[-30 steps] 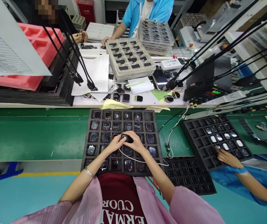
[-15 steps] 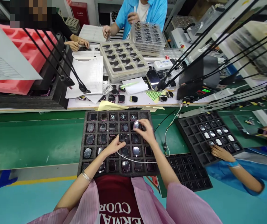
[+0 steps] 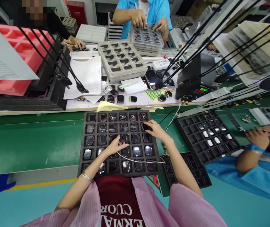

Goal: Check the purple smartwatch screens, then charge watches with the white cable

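A black foam tray [image 3: 83, 160] lies before me, with square smartwatches in its pockets. My left hand [image 3: 113, 147] is closed near the middle of the tray, its fingertips at a dark square piece [image 3: 123, 138]. From under this hand a white cable [image 3: 141, 162] runs right across the tray; its held end is hidden. At the right column, second row, my right hand [image 3: 157, 130] grips a dark smartwatch [image 3: 146, 126], partly covered by the fingers. Just above it sits a smartwatch with a lit screen [image 3: 143, 117] in the top right pocket.
Behind the tray, a white bench [image 3: 137, 100] bears a clear plastic tray stack [image 3: 123, 74], papers [image 3: 84, 75] and a black power supply [image 3: 193, 77]. Black cables hang at both sides. Another foam tray [image 3: 189, 138] and a co-worker's hands [image 3: 259, 137] are at right. Two people sit opposite.
My right hand has moved slightly right, from holding a watch above the tray to the right column's second row. The top right pocket, empty before, now has a lit watch. My left hand stays put.
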`<state>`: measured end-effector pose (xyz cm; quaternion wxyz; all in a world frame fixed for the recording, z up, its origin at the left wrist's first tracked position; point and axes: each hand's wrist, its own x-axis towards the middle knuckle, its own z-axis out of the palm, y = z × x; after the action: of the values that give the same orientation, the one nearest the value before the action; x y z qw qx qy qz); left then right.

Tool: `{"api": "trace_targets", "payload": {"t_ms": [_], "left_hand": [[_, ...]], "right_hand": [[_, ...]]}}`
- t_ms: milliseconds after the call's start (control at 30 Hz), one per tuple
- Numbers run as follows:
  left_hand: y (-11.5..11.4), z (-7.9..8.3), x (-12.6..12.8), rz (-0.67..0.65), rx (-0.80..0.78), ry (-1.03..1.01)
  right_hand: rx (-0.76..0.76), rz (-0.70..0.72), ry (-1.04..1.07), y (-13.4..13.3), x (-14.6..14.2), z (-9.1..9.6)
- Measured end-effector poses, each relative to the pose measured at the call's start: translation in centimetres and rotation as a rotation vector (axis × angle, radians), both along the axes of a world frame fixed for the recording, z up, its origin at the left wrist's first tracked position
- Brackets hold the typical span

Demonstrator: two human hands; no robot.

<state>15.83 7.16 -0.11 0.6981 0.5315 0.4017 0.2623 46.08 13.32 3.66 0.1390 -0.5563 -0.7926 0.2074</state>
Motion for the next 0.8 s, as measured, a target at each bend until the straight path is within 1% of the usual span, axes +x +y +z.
{"api": "trace_targets", "payload": {"t_ms": [67, 133, 200, 267, 333, 400, 500, 600, 667, 800], "left_hand": [[0.1, 0.1, -0.1, -0.012, -0.007, -0.015], [0.2, 0.1, -0.2, -0.030, -0.012, -0.030], [0.4, 0.1, -0.4, -0.048, -0.012, -0.045], [0.7, 0.1, -0.6, -0.059, -0.007, -0.059], [0.9, 0.1, -0.7, -0.056, 0.001, -0.068], [1.1, 0.2, -0.7, -0.042, 0.010, -0.072], [1.2, 0.4, -0.8, -0.011, 0.033, -0.070], [1.1, 0.5, -0.8, 0.013, 0.050, -0.055], [1.0, 0.4, -0.8, 0.020, 0.045, -0.044], [0.7, -0.5, -0.6, 0.026, 0.009, -0.044]], "right_hand": [[-0.032, 0.028, -0.035, 0.0, -0.2, 0.0], [-0.037, 0.026, -0.058, 0.4, -0.5, 0.3], [-0.021, 0.017, -0.064, 0.8, -0.9, 1.0], [0.007, 0.013, -0.047, 0.6, -1.6, 2.1], [0.033, 0.026, -0.003, -0.4, -3.2, 3.2], [0.038, 0.075, 0.060, -2.0, -5.8, 3.6], [0.011, 0.174, 0.129, -4.5, -10.3, 2.9], [0.003, 0.179, 0.157, -5.8, -13.2, 1.5], [0.005, 0.166, 0.166, -6.1, -13.8, 0.9], [0.006, 0.167, 0.192, -6.2, -13.5, 0.2]]}}
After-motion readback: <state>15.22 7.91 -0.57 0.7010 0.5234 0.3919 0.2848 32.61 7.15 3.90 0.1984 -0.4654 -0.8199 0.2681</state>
